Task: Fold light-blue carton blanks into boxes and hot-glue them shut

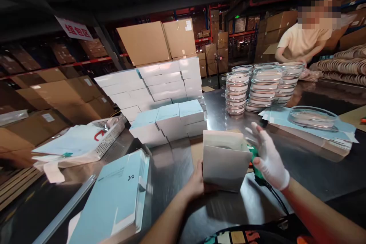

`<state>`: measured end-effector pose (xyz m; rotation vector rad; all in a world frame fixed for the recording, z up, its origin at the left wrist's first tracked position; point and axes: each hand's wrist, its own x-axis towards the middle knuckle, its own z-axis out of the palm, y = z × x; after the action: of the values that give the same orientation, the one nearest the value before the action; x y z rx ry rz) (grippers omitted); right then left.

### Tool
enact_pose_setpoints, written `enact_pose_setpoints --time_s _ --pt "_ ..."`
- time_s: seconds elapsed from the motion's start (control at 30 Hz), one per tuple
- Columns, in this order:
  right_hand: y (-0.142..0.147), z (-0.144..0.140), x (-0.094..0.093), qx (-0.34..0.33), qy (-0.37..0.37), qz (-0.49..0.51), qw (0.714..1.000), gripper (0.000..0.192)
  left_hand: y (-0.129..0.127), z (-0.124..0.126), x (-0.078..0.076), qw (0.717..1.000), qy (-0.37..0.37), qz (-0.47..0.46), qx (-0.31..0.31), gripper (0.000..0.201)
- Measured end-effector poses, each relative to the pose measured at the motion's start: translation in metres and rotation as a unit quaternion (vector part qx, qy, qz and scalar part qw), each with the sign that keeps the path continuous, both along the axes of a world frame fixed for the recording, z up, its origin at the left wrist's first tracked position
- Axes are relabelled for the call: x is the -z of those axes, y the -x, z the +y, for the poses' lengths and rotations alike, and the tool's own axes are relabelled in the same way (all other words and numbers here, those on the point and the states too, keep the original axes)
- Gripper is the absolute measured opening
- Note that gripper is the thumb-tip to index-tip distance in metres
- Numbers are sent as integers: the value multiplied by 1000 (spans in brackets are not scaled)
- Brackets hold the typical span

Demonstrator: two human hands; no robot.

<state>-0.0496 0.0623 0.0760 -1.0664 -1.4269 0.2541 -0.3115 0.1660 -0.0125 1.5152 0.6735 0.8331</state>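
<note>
A white carton (pixel 225 169) stands upright over the steel table in front of me, its top end unclosed. My left hand (pixel 196 183) grips it at its lower left side; part of the fingers is hidden behind the carton. To the right of it my right hand (pixel 268 156), in a white glove, is raised with fingers spread and nothing in it. Between this hand and the carton sits a green object (pixel 256 162) with a black cord, partly covered, its kind unclear.
Closed blue-topped boxes (pixel 171 122) form a wall ahead. Flat blue cartons (pixel 117 190) lie left, beside a white basket (pixel 111 137). Stacked clear oval containers (pixel 264 87) stand right; another oval container (pixel 313 118) lies on blue sheets (pixel 340 133). A co-worker (pixel 305 42) leans in behind.
</note>
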Motion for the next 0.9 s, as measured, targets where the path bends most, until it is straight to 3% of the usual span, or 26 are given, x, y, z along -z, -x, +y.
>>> enact_pose_setpoints --time_s 0.1,0.17,0.27,0.33,0.4,0.53,0.63,0.7,0.77,0.83,0.9 --pt "16 -8 40 28 -6 -110 994 88 4 -8 8 998 -46 -14 -49 124" --pt "28 -10 50 12 -23 -160 987 74 9 -14 10 989 -92 -61 -103 109" --pt "45 -5 38 -81 24 -120 989 59 18 -18 3 962 -216 -65 -153 69" --pt "56 3 25 -127 88 -38 987 58 21 -19 -6 946 -281 -65 -148 57" --pt "67 13 16 -95 125 35 987 52 21 -20 -14 937 -302 -94 -150 59" --pt "81 30 22 56 84 94 990 40 18 -18 -11 911 -311 -165 -215 75" --pt "65 35 24 38 58 80 994 43 23 -10 -5 913 -354 -102 -174 68" --pt "38 34 19 66 83 -2 994 40 27 -4 -5 917 -343 -73 -189 63" --pt "8 33 13 156 192 -139 959 41 30 0 -9 920 -293 -91 -245 61" --pt "-19 32 14 216 371 -267 863 47 31 1 -15 921 -232 -117 -291 60" --pt "-37 30 22 225 502 -317 773 60 31 1 -22 926 -172 -134 -307 60"
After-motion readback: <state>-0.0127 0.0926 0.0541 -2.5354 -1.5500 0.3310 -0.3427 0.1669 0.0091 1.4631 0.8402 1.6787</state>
